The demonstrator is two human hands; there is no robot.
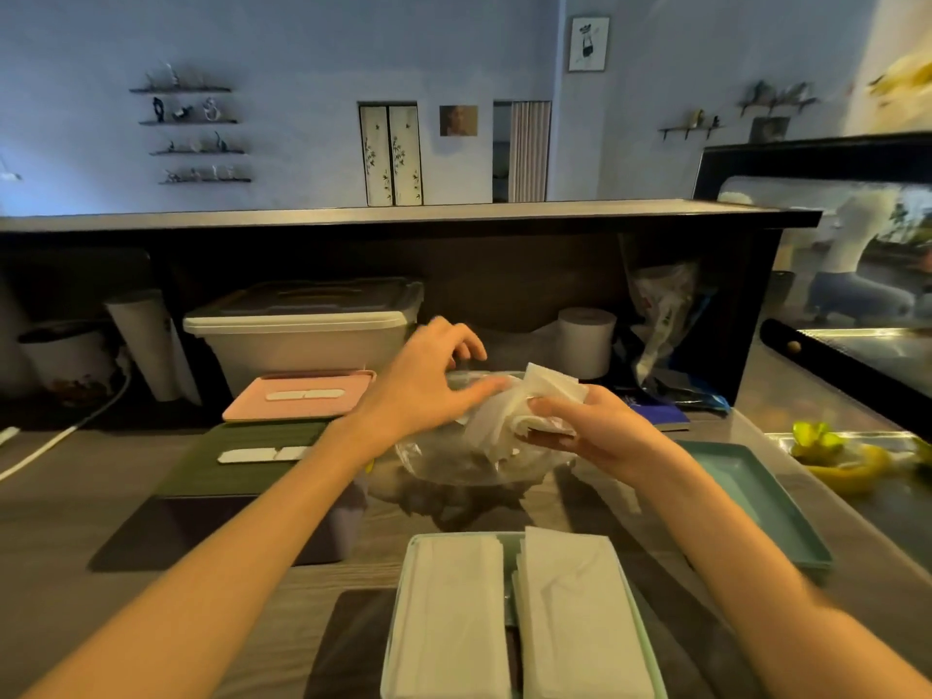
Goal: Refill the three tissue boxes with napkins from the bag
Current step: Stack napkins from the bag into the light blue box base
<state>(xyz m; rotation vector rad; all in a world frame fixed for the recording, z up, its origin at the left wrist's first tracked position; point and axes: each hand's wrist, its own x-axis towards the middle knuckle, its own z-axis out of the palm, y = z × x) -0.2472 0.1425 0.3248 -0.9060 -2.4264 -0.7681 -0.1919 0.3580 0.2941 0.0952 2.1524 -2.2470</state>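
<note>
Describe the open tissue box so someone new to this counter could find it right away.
Start at the wooden counter and look at its near edge, between the person's forearms. The open tissue box sits there, pale green, with two white napkin stacks side by side. Unlike the pink-lidded box and dark green-lidded box further back, it has no lid on.

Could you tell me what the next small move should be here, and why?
Probably draw the napkins clear of the clear bag with the right hand while the left hand steadies the bag. The wad is only partly out, and the open box nearest the person already holds two stacks.
</note>
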